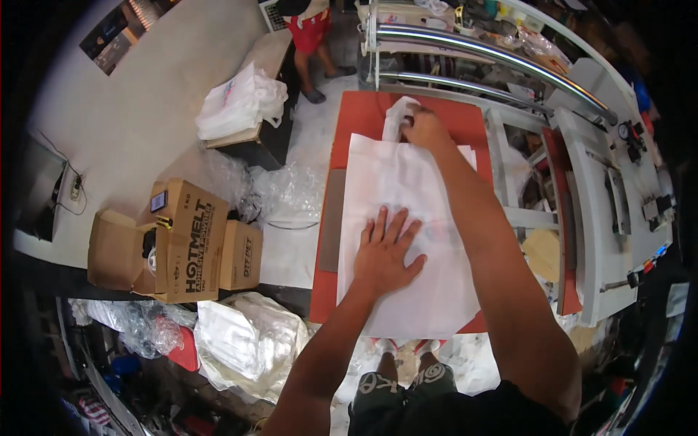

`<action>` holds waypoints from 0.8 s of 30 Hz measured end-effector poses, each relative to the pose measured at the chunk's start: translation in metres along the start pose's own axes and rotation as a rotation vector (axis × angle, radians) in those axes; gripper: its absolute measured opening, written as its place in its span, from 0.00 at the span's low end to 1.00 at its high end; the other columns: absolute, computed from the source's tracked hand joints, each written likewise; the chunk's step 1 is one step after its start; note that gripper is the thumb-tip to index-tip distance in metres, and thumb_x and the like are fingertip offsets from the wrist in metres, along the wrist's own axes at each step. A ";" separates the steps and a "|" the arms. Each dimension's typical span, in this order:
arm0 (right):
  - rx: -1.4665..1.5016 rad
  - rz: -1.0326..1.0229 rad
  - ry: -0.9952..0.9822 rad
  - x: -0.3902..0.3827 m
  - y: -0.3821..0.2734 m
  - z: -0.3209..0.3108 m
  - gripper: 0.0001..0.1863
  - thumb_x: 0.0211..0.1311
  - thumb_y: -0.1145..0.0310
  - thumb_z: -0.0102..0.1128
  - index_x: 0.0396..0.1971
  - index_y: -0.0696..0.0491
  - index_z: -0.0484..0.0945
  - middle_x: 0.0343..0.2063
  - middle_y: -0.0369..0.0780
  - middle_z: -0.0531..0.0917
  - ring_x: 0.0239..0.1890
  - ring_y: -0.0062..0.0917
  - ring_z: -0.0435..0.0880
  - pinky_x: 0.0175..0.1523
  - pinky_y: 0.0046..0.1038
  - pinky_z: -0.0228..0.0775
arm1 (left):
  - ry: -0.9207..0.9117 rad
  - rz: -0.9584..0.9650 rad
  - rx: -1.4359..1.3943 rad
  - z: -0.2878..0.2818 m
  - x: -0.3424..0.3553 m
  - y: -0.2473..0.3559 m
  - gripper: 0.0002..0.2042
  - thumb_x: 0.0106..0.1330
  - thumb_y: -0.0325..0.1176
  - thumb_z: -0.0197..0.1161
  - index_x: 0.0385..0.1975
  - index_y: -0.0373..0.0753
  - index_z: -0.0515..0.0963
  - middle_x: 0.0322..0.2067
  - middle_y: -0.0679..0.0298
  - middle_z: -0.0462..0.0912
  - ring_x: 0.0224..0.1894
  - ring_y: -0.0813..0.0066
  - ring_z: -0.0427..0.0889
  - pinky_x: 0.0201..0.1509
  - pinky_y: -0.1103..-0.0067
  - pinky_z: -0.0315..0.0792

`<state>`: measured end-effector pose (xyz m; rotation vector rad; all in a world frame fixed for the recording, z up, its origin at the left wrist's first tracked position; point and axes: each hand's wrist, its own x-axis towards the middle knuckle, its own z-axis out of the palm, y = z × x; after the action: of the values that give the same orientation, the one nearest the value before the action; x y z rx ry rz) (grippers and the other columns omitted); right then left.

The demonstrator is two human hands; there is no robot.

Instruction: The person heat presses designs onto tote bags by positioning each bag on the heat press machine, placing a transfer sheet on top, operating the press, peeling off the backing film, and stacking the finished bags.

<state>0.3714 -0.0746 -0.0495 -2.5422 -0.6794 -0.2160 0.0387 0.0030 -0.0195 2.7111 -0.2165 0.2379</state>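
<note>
A white bag (392,171) lies flat on a red board (354,116) in front of me, with faint coloured print showing near its middle. My left hand (389,254) rests palm down on it, fingers spread. At the bag's far edge, my right hand (424,128) has its fingers curled on the white handle (395,118), which is bunched up. The fingertips are partly hidden by the hand. Another white edge shows beneath the bag at its right side.
To the right stands a grey press frame (582,218) with a gauge; metal rollers (494,54) cross the far side. Cardboard boxes (193,240) sit at left, near plastic wrap (291,192). White bags (243,102) are piled on a bench. Another person (309,43) stands beyond.
</note>
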 end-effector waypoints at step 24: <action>-0.017 0.180 -0.246 0.003 0.004 -0.052 0.25 0.50 0.56 0.70 0.43 0.57 0.78 0.43 0.51 0.83 0.49 0.44 0.82 0.52 0.37 0.75 | -0.032 -0.048 0.012 -0.007 0.002 0.002 0.32 0.58 0.52 0.62 0.64 0.53 0.68 0.70 0.61 0.60 0.73 0.47 0.52 0.72 0.52 0.49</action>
<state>0.3743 -0.1024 -0.0055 -2.6529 -0.5345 0.1553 0.0389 0.0037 -0.0117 2.7301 -0.1597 0.1833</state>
